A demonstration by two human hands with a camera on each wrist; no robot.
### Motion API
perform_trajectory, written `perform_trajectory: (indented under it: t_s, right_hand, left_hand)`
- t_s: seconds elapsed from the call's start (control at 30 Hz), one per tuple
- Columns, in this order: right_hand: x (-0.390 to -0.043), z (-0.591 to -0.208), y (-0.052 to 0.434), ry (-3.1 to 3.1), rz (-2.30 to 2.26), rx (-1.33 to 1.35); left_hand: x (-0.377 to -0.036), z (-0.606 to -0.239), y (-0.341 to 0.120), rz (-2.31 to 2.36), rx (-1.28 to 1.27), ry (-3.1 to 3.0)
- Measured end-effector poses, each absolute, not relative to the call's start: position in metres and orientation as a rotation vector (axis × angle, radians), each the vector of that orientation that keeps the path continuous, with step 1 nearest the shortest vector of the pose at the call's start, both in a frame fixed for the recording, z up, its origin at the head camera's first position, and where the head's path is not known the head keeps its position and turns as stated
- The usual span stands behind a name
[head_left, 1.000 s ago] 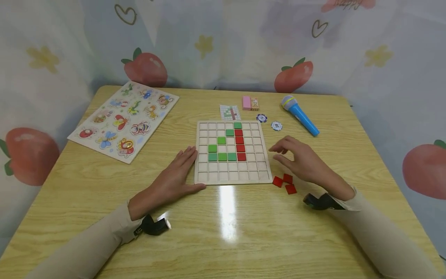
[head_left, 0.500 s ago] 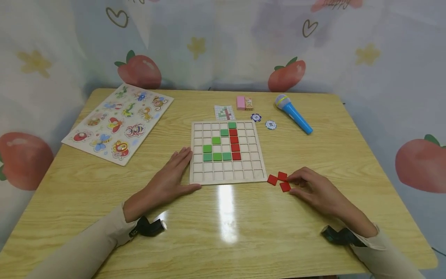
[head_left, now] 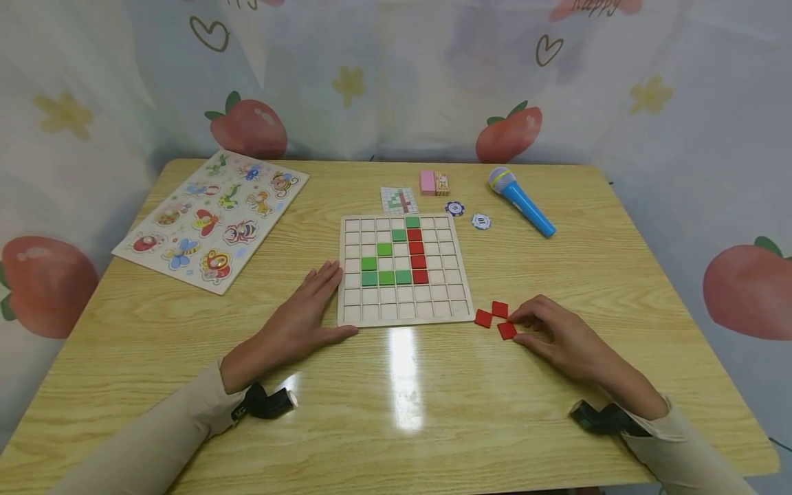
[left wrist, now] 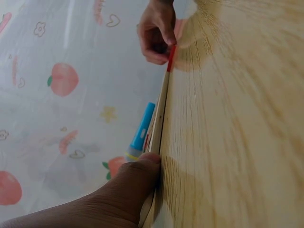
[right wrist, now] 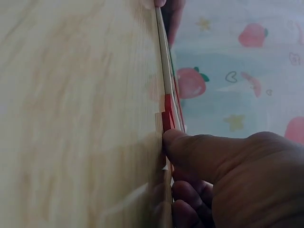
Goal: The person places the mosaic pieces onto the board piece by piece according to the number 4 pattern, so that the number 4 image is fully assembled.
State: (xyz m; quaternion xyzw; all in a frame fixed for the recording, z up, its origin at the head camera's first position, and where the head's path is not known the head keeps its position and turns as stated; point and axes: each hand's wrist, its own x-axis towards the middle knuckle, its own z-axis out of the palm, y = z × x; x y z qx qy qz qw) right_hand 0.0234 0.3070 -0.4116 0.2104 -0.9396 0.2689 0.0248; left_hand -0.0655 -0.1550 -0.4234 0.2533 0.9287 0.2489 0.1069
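A wooden grid board (head_left: pixel 405 314) lies flat on the table, with green tiles (head_left: pixel 385 249) in a diagonal and a row, and a column of red tiles (head_left: pixel 419 261). Along its left edge my left hand (head_left: pixel 291 323) rests, fingers fairly straight, thumb at the near corner. Off the board's near right corner lie three loose red tiles (head_left: pixel 484 318). My right hand (head_left: pixel 559 337) pinches the nearest red tile (head_left: pixel 507 331) by its edge, between thumb and index finger. In the right wrist view the thumb (right wrist: pixel 178 142) presses on that tile's edge.
Behind the board lies a small pattern card (head_left: pixel 399 200). Near it are a pink-and-patterned small box (head_left: pixel 435 183), two poker chips (head_left: pixel 480 221) and a blue toy microphone (head_left: pixel 522 203). An insect puzzle board (head_left: pixel 210 220) lies at the back left.
My right hand has come down and toward me from beside the board's right edge to the loose red tiles. The left hand has stayed at the board. The head view has shifted slightly.
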Motion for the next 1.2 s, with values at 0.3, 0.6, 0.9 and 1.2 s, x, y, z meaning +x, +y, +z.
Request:
perform_trajectory:
  t_s: [0.3, 0.6, 0.9, 1.2]
  right_hand:
    - [0.012, -0.396, 0.301, -2.870, 0.796, 0.741]
    - [-0.015, -0.376, 0.277, -2.847, 0.770, 0.874]
    - [-0.044, -0.369, 0.240, -2.993, 0.799, 0.839]
    - [-0.068, -0.371, 0.207, -3.126, 0.812, 0.871]
  left_hand:
    - [-0.065, -0.424, -0.156, 0.731, 0.737, 2.733]
    - [-0.065, -0.426, -0.157, 0.740, 0.745, 2.739]
    - [-0.066, -0.427, -0.157, 0.750, 0.779, 2.755]
    - [-0.066, -0.426, -0.156, 0.757, 0.785, 2.746]
